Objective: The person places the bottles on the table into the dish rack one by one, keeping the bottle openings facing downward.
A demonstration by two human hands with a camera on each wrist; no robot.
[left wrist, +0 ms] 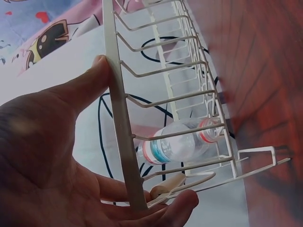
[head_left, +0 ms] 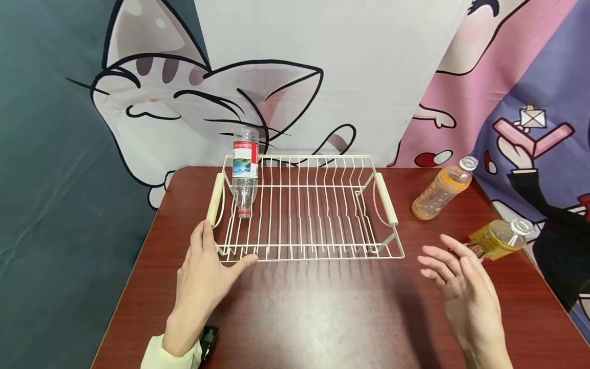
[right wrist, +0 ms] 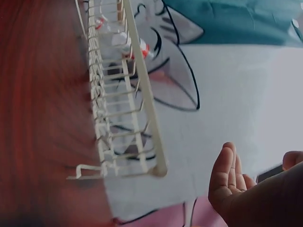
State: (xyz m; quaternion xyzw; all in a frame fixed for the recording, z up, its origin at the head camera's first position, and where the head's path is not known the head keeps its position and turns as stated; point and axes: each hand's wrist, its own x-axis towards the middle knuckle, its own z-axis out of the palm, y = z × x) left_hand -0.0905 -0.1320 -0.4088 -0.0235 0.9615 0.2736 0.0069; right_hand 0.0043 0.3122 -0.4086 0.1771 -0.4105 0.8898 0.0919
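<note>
A cream wire dish rack (head_left: pixel 313 251) with two pale handles stands on the table. My left hand (head_left: pixel 203 271) holds its front left corner, the thumb (left wrist: pixel 90 82) on the front rim and the fingers round the left side. Inside the rack, at the left, a clear plastic bottle (head_left: pixel 245 159) with a red and white label stands neck down. My right hand (head_left: pixel 470 292) is raised at the right, fingers loosely spread and holding nothing. Just beyond it is a yellow-labelled bottle (head_left: pixel 490 241), partly hidden by the fingers.
A bottle with an orange label (head_left: pixel 438 192) stands at the back right of the reddish-brown table (head_left: pixel 313 312). Behind the table hangs a cloth with cartoon cat drawings (head_left: pixel 369 77). A dark band (head_left: pixel 209 338) sits at the left wrist.
</note>
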